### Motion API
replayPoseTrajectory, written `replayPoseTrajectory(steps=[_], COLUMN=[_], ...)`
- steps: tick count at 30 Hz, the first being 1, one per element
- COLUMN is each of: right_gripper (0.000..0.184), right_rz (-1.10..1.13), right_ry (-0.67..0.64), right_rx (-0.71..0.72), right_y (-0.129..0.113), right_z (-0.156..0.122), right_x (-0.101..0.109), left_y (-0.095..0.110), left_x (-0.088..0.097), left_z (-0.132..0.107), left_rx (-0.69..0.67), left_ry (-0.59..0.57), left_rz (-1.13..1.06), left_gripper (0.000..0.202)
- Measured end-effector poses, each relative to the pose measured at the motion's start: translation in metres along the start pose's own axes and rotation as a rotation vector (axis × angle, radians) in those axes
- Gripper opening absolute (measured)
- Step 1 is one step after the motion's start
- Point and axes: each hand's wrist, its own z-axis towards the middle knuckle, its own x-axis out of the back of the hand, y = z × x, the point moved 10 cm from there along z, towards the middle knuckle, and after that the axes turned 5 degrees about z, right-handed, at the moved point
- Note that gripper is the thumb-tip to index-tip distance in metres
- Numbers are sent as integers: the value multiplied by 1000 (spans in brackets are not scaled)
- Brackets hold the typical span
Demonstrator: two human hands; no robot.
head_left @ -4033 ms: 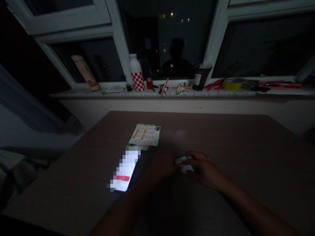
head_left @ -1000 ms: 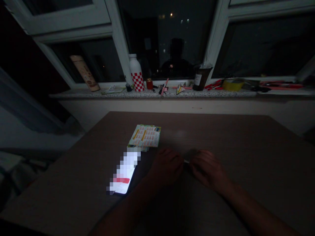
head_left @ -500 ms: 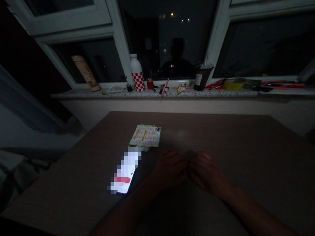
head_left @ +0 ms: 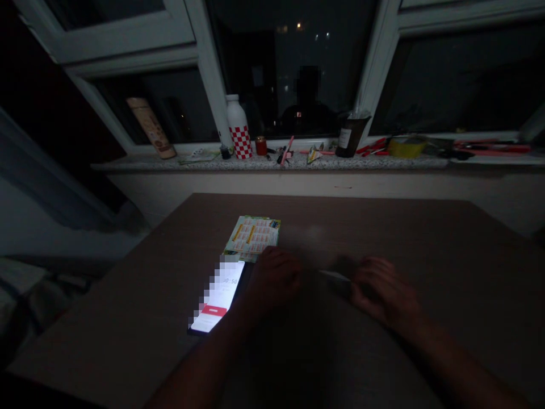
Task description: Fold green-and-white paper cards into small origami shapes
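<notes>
My left hand (head_left: 276, 278) is closed, its fingers curled down beside the stack of printed cards (head_left: 251, 236); whatever it may hold is hidden. To its right, my right hand (head_left: 383, 287) is closed on a thin pale piece (head_left: 334, 275) that juts out leftward from the fingertips. In this dim light its kind does not show. A lit phone (head_left: 217, 298) lies screen up, left of my left forearm, with a red bar on its display. The two hands are apart, low over the brown table (head_left: 361, 227).
Along the stone windowsill (head_left: 191, 165) behind the table stand a beige flask (head_left: 151, 128), a red-and-white checked bottle (head_left: 239, 128), a small red jar (head_left: 261, 146) and a dark cup (head_left: 351, 136). Pens and a yellow roll (head_left: 406, 146) lie there too.
My hands were close together and have separated: the left moved left toward the cards, the right moved right. The pale piece at my right fingertips has come into view.
</notes>
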Motion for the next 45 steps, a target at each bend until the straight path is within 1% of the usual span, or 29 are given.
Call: replayPoseTrajectory(steps=[2, 3, 7, 9, 16, 21, 24, 28, 30, 35, 43, 45], right_gripper=[12, 11, 11, 12, 8, 7, 9, 15, 16, 18, 12, 12], right_rz=[-27, -26, 26, 47, 105, 129, 129, 97, 86, 81, 63, 52], right_ry=[0, -7, -39, -53, -115, -151, -140, -83, -60, -6, 36, 39], right_rx=[-9, -3, 41, 51, 72, 68, 80, 84, 76, 70, 4, -25], right_y=[5, 5, -3, -8, -19, -20, -21, -20, -19, -17, -1, 2], right_z=[0, 0, 5, 6, 5, 4, 4, 5, 6, 8, 6, 6], right_x=[3, 2, -8, -13, -26, -32, -28, -16, -11, -2, 10, 10], left_y=[-1, 3, 35, 42, 41, 44, 41, 30, 24, 19, -2, -6], left_x=[4, 5, -1, -6, -22, -26, -22, -17, -15, -10, 1, 0], left_z=[1, 2, 9, 11, 8, 8, 9, 8, 7, 7, 1, -1], left_rx=[42, 43, -51, -61, -68, -91, -87, -55, -30, -17, 102, 151], left_ry=[44, 62, 57, 33, -64, -78, -65, -53, -46, -37, 24, 18], left_rz=[-14, -22, -52, -57, -33, -48, -59, -57, -54, -67, -90, -119], left_gripper=[11, 12, 6, 7, 11, 10, 9, 3, 3, 3, 4, 4])
